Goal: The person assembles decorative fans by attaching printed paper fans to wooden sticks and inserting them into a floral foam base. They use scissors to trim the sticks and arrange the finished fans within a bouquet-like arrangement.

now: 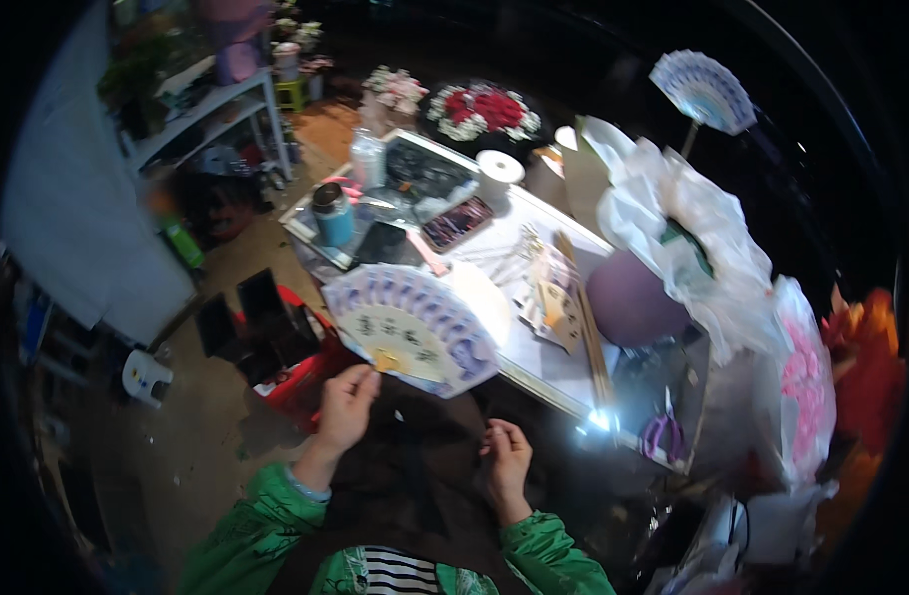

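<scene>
Roll (500,177) on table (540,365), behind fan (415,315)

Surroundings dim; tabletop (545,365) bright, near-edge glare (599,420); slight blur; picture edges bent.

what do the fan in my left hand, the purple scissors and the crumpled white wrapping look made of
Fan: probably paper, mostly matte; thin, printed-looking leaves spread in an arc. Scissors: likely smooth plastic handles, solidly purple, and metal blades, pale and bright. White wrapping: thin, crinkled, faintly sheer; tissue or plastic film, I can't tell which.
</scene>
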Motion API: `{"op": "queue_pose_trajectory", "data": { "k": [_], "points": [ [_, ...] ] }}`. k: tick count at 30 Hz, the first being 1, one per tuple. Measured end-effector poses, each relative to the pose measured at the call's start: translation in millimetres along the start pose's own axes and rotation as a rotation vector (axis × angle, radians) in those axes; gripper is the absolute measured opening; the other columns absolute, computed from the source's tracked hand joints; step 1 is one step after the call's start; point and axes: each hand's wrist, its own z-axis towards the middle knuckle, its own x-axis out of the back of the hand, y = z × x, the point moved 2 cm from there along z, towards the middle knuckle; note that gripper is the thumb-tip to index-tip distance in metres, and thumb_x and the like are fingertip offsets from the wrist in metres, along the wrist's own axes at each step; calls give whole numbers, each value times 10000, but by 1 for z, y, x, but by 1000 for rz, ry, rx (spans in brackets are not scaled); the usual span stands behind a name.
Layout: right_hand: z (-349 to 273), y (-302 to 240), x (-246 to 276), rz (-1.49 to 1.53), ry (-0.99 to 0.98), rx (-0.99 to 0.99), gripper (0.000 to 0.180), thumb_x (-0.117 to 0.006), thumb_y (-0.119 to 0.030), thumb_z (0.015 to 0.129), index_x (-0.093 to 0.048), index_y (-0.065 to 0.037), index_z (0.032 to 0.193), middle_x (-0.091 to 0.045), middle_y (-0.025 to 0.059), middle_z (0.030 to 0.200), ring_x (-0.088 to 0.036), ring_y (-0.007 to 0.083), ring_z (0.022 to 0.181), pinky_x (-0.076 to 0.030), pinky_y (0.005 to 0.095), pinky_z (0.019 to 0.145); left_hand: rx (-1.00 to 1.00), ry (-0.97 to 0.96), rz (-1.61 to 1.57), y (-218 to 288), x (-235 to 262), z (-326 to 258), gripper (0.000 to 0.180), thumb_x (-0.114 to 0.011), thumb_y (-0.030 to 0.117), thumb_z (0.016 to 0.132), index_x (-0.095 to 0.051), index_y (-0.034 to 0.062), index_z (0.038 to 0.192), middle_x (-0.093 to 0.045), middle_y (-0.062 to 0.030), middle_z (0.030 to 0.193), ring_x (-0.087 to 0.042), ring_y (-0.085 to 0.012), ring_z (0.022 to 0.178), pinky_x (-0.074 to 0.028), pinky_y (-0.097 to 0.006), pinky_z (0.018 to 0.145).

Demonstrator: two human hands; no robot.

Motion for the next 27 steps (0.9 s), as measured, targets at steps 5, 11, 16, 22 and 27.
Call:
{"op": "queue_pose_trajectory", "data": {
  "k": [5,11,16,22,27],
  "points": [
    [-15,-8,127,124,651,142,82,-512,-116,911,-550,-52,945,-550,21,760,-481,75,591,-421,205,493,176,-80,-280,-11,25,9,200,-485,149,930,-549,44,772,-439,60,598,-317,11,472,-226,-161,420],
    [26,-27,165,-286,626,555,72,-506,-5,870,-529,-10,937,-559,40,835,-498,93,708,-407,218,621,230,-111,-237,-18,24,4,141,-503,132,915,-594,24,920,-509,39,661,-416,-14,559,-330,-157,504],
    [86,-4,184,-585,680,545,85,-508,46,797,-560,25,862,-555,26,782,-497,89,673,-399,227,600,238,-158,-277,-22,24,-6,151,-490,135,927,-575,16,892,-498,37,670,-406,-19,570,-337,-169,527],
    [122,2,211,-646,696,438,89,-510,49,792,-566,22,855,-553,22,763,-491,88,640,-393,223,571,209,-182,-204,-24,20,-5,169,-465,123,932,-572,-7,948,-506,23,669,-416,-30,569,-347,-181,529],
    [121,1,218,-574,680,366,92,-511,51,788,-572,19,850,-551,19,746,-486,87,613,-389,220,547,176,-232,-81,-23,16,-4,176,-464,109,926,-580,-21,901,-524,6,669,-425,-43,557,-361,-195,523]
  ]
}}
